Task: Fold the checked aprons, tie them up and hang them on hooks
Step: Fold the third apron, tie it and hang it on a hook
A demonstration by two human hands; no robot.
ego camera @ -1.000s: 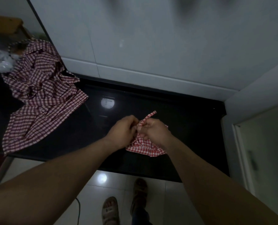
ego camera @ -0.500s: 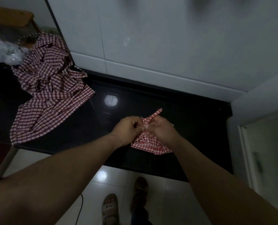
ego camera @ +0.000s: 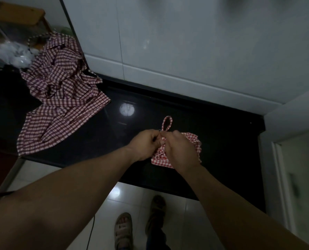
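Observation:
A small folded red-and-white checked apron (ego camera: 195, 143) lies as a bundle on the black countertop (ego camera: 222, 159). A strap loop (ego camera: 167, 123) sticks up from it toward the wall. My left hand (ego camera: 146, 145) pinches the strap at the base of the loop. My right hand (ego camera: 179, 152) grips the strap right beside it and covers much of the bundle. A pile of unfolded checked aprons (ego camera: 60, 94) lies crumpled at the counter's left end.
A grey tiled wall (ego camera: 186, 42) rises behind the counter. White plastic bags (ego camera: 13, 53) and a wooden stool (ego camera: 18, 15) sit at the far left. My sandalled feet (ego camera: 141, 226) stand on the pale floor tiles below the counter edge. A door frame (ego camera: 283, 177) stands at right.
The strap end that stuck out slanted between my hands now stands as a rounded loop above them. Both hands stay together on the bundle. The camera has swung left.

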